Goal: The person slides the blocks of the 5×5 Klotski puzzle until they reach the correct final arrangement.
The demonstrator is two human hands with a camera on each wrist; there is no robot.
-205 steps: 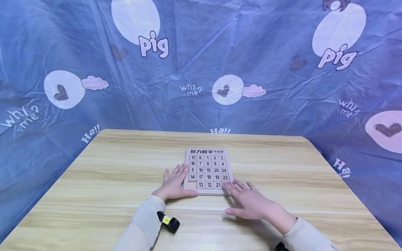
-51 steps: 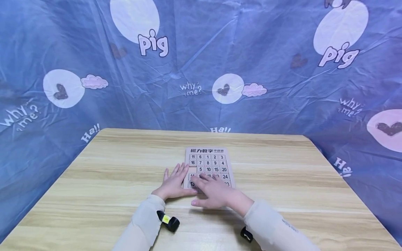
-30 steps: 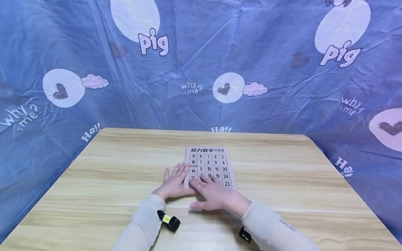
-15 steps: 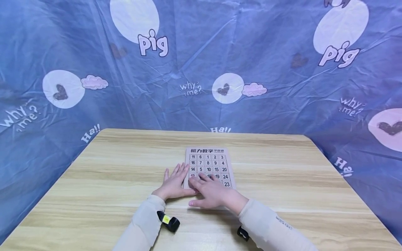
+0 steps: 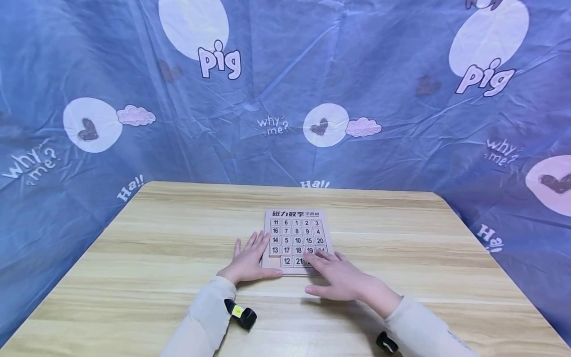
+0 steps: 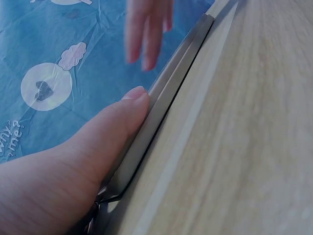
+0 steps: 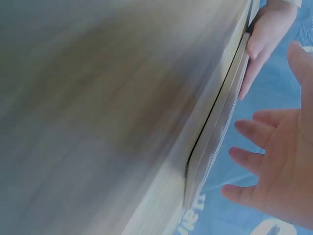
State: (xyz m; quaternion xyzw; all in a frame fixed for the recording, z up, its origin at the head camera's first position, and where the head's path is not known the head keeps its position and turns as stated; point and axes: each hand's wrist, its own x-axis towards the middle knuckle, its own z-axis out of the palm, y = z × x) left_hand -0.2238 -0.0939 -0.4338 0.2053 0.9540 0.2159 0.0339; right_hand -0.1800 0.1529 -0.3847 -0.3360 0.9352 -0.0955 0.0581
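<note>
The person's left hand (image 5: 247, 263) is spread wide, with its thumb (image 5: 270, 272) along the near edge of a flat number board (image 5: 296, 271) and its fingers by the board's 9 o'clock side. The right hand (image 5: 343, 280) is wide too, with its fingers apart, and its fingertips are over the board's 5 o'clock corner. It is hard to tell if those fingertips touch anything. So the board sits between the two hands: at 2 o'clock from the left one, and at 10 o'clock from the right one. Little square number tiles (image 5: 296, 240) fill most of the board. At the 7 o'clock corner there is a bare gap (image 5: 274, 262), with tile 13 (image 5: 275, 250) just above it at 12 o'clock and tile 12 (image 5: 287, 261) beside it at 3 o'clock. The right hand hides some of the bottom tiles. Big dark writing (image 5: 287, 214) runs across the board's 12 o'clock end. Both arms wear pale sleeves (image 5: 200, 312), and a small black thing (image 5: 241, 315) with a yellow sticker is on the left one. Everything is on a wooden table (image 5: 178, 223). Past its 12 o'clock edge hangs a crinkly blue cloth (image 5: 285, 74) with "pig" words, hearts and pink clouds.
</note>
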